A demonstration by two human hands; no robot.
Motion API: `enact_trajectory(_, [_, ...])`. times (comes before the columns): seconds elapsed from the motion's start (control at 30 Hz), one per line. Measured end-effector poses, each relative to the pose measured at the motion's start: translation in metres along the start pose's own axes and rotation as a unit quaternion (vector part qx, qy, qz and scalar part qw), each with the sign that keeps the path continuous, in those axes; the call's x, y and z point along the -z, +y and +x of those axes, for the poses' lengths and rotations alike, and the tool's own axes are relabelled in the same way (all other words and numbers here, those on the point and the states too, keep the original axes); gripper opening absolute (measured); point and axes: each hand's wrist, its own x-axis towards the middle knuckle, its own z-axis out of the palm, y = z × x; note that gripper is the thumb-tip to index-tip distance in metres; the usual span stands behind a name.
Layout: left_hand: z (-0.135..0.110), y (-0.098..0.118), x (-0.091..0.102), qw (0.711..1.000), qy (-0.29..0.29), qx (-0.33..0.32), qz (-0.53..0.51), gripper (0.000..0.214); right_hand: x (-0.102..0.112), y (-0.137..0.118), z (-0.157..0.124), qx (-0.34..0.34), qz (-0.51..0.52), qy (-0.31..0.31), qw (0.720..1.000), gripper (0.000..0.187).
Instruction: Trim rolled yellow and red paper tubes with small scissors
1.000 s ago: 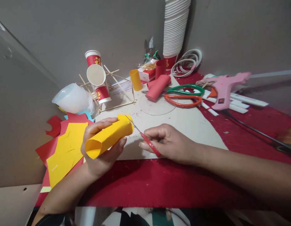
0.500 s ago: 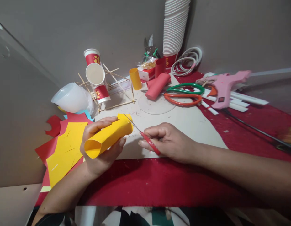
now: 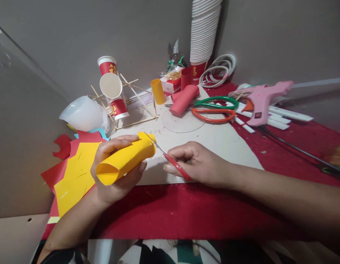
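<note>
My left hand (image 3: 115,179) is wrapped round a rolled tube of yellow paper (image 3: 126,160), held slanted above the table's near edge with its open end toward me. My right hand (image 3: 199,165) is closed on the red handles of small scissors (image 3: 170,161). Their thin blades point up and left and meet the far end of the yellow tube. Both hands hover over a pale board (image 3: 214,143) lying on a red cloth (image 3: 172,212).
Cut yellow and red paper sheets (image 3: 73,172) lie at the left. Behind stand a stick frame with red paper cups (image 3: 115,91), a yellow tube (image 3: 158,91), red tubes (image 3: 183,99), large green and orange scissors (image 3: 215,110), a pink glue gun (image 3: 262,101) and a tall cup stack (image 3: 204,33).
The yellow tube and my left hand have tilted slightly down and left. My right hand with the scissors has barely shifted, blades still at the tube's far end.
</note>
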Motion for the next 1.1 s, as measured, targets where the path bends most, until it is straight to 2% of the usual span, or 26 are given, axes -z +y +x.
enact_trajectory(0.47, [0.0030,0.0006,0.0002,1.000,-0.001,-0.005,0.019,0.038,0.0009,0.0020,-0.0011,0.020,-0.002,0.003,1.000,0.051])
enact_trajectory(0.7, [0.0040,-0.0025,0.0043,0.999,-0.033,-0.017,-0.027,0.044,0.0010,0.0014,-0.0001,0.013,0.028,-0.021,0.999,0.050])
enact_trajectory(0.9, [0.0050,-0.0008,0.0061,0.998,-0.035,0.036,-0.026,0.039,0.0012,0.0026,0.0001,0.011,0.033,-0.014,0.999,0.049])
enact_trajectory(1.1, [0.0013,-0.0069,0.0021,0.997,0.006,0.070,-0.045,0.053,0.0000,0.0008,0.0003,0.024,0.022,0.028,0.999,0.052])
